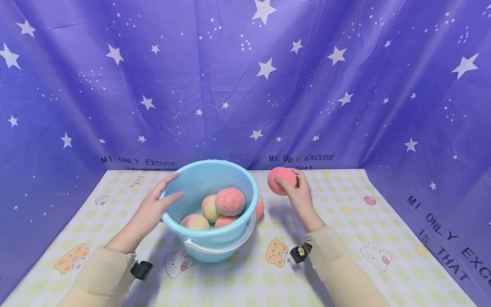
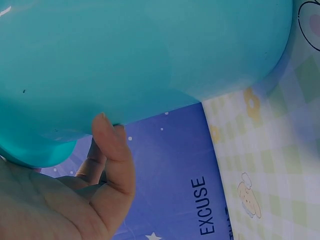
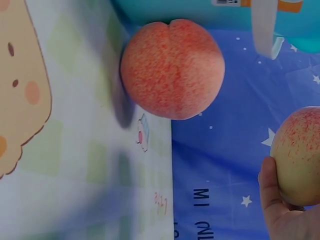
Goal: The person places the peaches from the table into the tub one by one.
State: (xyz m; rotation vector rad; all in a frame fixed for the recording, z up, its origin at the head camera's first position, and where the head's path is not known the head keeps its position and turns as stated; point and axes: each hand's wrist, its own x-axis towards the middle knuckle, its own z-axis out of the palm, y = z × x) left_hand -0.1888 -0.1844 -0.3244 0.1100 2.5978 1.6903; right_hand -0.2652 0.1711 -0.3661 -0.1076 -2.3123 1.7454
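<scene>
A light blue bucket [image 1: 215, 243] with a white handle [image 1: 226, 247] stands on the table, its mouth tipped toward me. Inside it lie several pink and yellow peaches [image 1: 230, 201]. My left hand [image 1: 147, 211] grips the bucket's left rim; in the left wrist view its fingers [image 2: 115, 160] bend against the blue wall. To the right of the bucket, my right hand [image 1: 301, 196] holds a peach [image 1: 279, 181] above the tabletop, thumb on the near side. The right wrist view shows this peach [image 3: 300, 160] with a yellowish underside. Another peach [image 3: 172, 70] sits on the table close against the bucket's right side, mostly hidden in the head view.
A green-and-white checked cloth [image 1: 337, 264] with cartoon prints covers the table. Purple curtains [image 1: 230, 85] with white stars hang behind and along both sides. A black strap device [image 1: 142, 270] is worn on each wrist.
</scene>
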